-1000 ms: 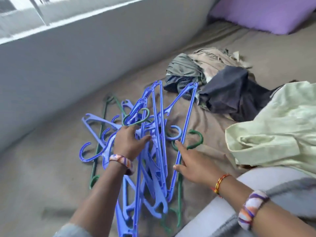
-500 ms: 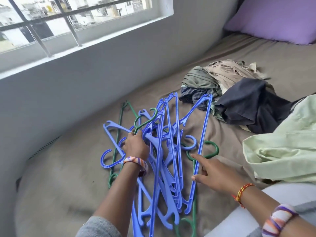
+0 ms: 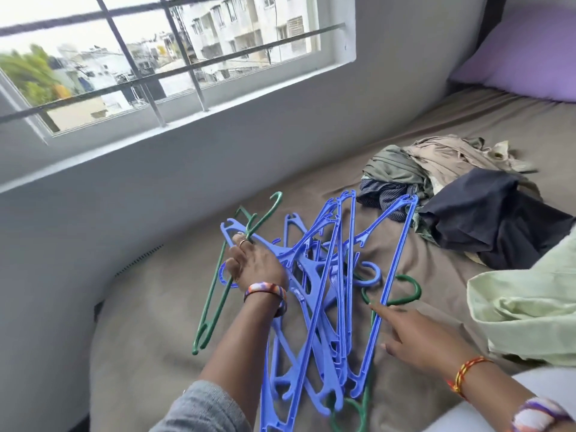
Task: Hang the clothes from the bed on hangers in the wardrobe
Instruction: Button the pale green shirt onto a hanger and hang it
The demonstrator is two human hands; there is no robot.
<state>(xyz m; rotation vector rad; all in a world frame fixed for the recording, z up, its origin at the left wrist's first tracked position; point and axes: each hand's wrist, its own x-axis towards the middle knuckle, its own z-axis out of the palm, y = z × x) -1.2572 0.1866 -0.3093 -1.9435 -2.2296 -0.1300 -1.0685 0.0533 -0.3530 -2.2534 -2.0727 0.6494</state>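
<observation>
A tangle of blue hangers (image 3: 324, 291) lies on the brown bed sheet (image 3: 149, 332). My left hand (image 3: 254, 268) grips a green hanger (image 3: 218, 282) at the pile's left side and holds it raised, its hook pointing up. My right hand (image 3: 417, 339) rests flat on the sheet at the pile's right edge, forefinger stretched toward a second green hanger hook (image 3: 408, 289). A heap of crumpled clothes (image 3: 436, 179) in beige, grey, striped and dark navy sits further up the bed. A pale green garment (image 3: 523, 307) lies at the right.
A grey wall with a barred window (image 3: 162, 67) runs along the bed's left side. A purple pillow (image 3: 526, 63) lies at the head of the bed. A white-clad knee (image 3: 486, 406) shows at the bottom right.
My left hand has pulled the green hanger up and out to the left of the blue pile. The right hand stays at the pile's right edge. The camera has tilted up, showing the window.
</observation>
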